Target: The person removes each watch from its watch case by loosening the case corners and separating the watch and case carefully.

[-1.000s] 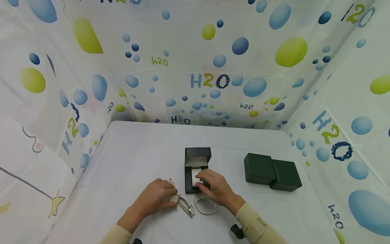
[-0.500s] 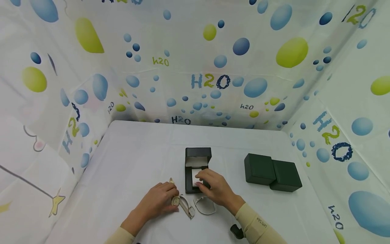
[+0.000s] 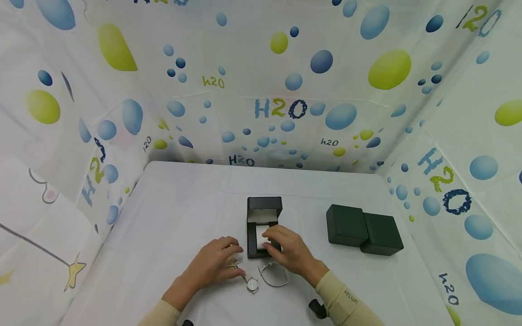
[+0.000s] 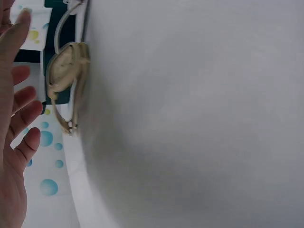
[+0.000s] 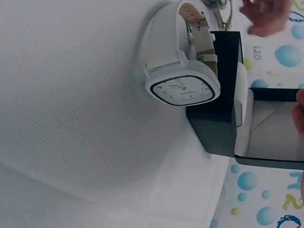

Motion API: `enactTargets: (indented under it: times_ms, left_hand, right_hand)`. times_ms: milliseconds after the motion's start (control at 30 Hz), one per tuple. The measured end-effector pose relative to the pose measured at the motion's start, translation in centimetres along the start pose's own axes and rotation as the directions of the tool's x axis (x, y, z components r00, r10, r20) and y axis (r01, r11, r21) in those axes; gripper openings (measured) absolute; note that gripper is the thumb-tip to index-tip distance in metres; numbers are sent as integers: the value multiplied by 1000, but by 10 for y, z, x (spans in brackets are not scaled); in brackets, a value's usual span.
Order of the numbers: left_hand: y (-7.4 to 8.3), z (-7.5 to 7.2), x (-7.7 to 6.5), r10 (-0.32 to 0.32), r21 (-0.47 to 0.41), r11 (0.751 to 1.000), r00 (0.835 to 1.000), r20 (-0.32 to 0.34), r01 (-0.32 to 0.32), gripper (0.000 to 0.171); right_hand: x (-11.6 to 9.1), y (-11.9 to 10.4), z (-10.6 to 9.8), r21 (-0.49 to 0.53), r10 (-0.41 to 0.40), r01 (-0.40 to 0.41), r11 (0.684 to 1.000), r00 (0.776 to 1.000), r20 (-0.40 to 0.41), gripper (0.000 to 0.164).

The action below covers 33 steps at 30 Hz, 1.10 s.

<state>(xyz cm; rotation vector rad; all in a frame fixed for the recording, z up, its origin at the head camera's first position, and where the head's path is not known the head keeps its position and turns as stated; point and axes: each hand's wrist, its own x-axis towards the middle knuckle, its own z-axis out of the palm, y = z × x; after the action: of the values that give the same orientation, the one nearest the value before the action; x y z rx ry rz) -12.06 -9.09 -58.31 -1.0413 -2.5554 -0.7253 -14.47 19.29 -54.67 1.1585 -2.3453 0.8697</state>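
My left hand (image 3: 214, 265) hovers over the watches left of the box, fingers loosely bent and apart. In the left wrist view a gold watch (image 4: 64, 71) stands on the table beyond the fingertips, clear of them. A round-faced watch (image 3: 252, 285) lies by the left thumb, its strap partly hidden. A white watch (image 5: 183, 90) with a squarish face stands on the table in front of the box. My right hand (image 3: 291, 253) reaches over the open black watch box (image 3: 252, 246), fingertips at its white cushion (image 3: 261, 237), thumb and fingers apart.
Two dark green boxes (image 3: 346, 225) stand touching each other on the table's right side. A small black object (image 3: 317, 309) is beside the right sleeve. A patterned curtain (image 3: 281, 131) rises behind the table and along both sides.
The left fingers have spread and moved slightly forward and right, off the gold watch they were at before. That watch's face is now covered in the head view. The right hand stays put.
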Motion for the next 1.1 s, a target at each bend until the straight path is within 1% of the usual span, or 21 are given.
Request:
enactTargets:
  times_ms: [100,200,300,400,500,600,700,800,900,1000,1067,1100]
  left_hand:
    - [1,-3,10,-25,-46,999,999,-45,23,57]
    - [3,-7,21,-21,-76,997,996,-89,14,55]
    - [5,-11,31,-22,-90,996,993,-118,11,53]
    - [6,-14,39,-46,-110,993,989,-144,30,53]
    - [7,-16,46,-79,-143,988,978,-195,52,52]
    - [7,-16,54,-128,-188,979,960,-251,81,51]
    - [8,-18,61,-184,-246,963,942,-281,114,57]
    - [9,-20,68,-238,-312,939,927,-289,144,64]
    - [9,-21,75,-285,-366,915,915,-285,170,67]
    - [8,-21,82,-324,-404,892,908,-265,200,69]
    - [7,-21,87,-348,-426,877,906,-239,224,70]
    - [7,-21,90,-360,-443,865,906,-221,235,70]
  right_hand:
    - [0,0,0,-5,-2,2,1000,1000,2,29]
    - [0,0,1,-5,-9,9,1000,1000,2,30]
    - [0,0,1,-4,-6,6,1000,1000,3,31]
    - [0,0,1,-1,-2,2,1000,1000,1,31]
    - [1,-1,0,-1,1,-1,1000,1000,-2,31]
    - [1,-1,0,2,2,-2,1000,1000,-5,30]
    - [1,0,0,6,2,-2,1000,1000,-5,30]
    - [2,0,0,9,3,-3,1000,1000,-5,29]
    - [1,0,0,12,3,-3,1000,1000,-3,29]
    - [2,0,0,12,2,-2,1000,1000,-1,29]
    - [2,0,0,13,1,-1,1000,1000,-4,28]
    - [2,0,0,12,1,-1,1000,1000,-6,27]
